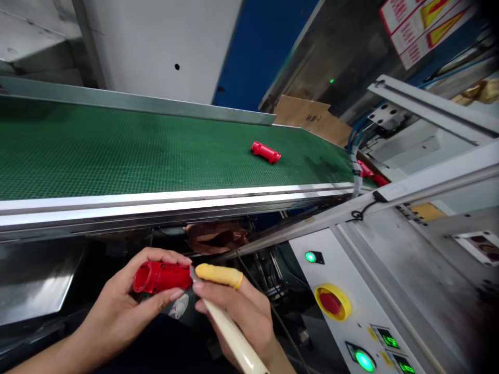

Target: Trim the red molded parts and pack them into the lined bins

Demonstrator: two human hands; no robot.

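Note:
My left hand (134,298) is closed around a red plastic tubular part (171,278), its open round end facing left. In my right hand (245,306) is a knife with a long cream handle (234,337). Its short grey blade touches or nearly touches the right end of the red part, and my fingers partly hide it. A yellow finger cot (218,275) covers my right index finger. Both hands are in front of the conveyor, below its near rail.
A green conveyor belt (117,150) runs across, with another red part (265,152) lying on it. More red parts (366,169) are at its right end, by a cardboard box (312,117). To the right stands a control panel with a red emergency stop button (329,301) and a slanted metal frame (440,182).

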